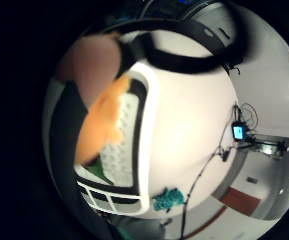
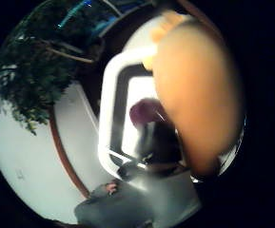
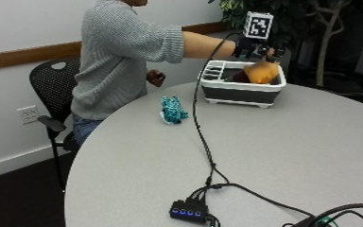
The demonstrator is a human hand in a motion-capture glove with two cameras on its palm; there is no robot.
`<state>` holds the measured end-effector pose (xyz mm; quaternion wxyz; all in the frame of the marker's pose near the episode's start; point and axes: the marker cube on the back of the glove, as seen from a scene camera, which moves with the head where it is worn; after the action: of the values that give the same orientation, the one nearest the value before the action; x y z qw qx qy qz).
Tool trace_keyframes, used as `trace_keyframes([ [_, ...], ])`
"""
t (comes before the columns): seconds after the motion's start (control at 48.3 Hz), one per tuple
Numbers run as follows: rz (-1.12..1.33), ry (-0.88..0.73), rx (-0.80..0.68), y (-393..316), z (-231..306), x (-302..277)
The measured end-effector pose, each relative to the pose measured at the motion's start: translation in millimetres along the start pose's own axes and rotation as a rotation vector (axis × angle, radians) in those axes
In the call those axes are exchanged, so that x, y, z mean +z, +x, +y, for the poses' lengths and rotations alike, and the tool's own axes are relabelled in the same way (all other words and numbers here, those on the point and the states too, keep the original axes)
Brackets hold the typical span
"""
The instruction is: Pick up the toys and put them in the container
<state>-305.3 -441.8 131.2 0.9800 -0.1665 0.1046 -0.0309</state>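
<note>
Right hand (image 3: 257,48) grips the orange toy (image 3: 261,71) just above the container (image 3: 241,90), positioned for release inside. Teal toy (image 3: 173,109) lies on the counter (image 3: 282,156) beside the container, not yet collected.

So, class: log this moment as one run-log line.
right hand: holds orange toy over container | teal toy: on table | step: release

Three toys show, one orange toy (image 3: 261,71) and one dark purple toy (image 2: 144,113) in the one container (image 3: 241,92), one teal toy (image 3: 173,109) at the container's seven o'clock.
</note>
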Motion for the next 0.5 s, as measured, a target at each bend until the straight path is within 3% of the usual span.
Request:
trace_keyframes([
  [0.062, 0.092, -0.02, 0.154, 13.2, -4.6, 11.8],
  [0.124, 0.01, -0.02, 0.02, 0.9, -0.9, 16.9],
  [0.207, 0.038, -0.018, 0.052, 1.1, -0.7, 22.5],
  [0.331, -0.093, -0.005, -0.142, -4.9, 14.0, 16.0],
  [0.497, -0.003, 0.004, -0.044, 28.6, 50.4, 10.6],
])
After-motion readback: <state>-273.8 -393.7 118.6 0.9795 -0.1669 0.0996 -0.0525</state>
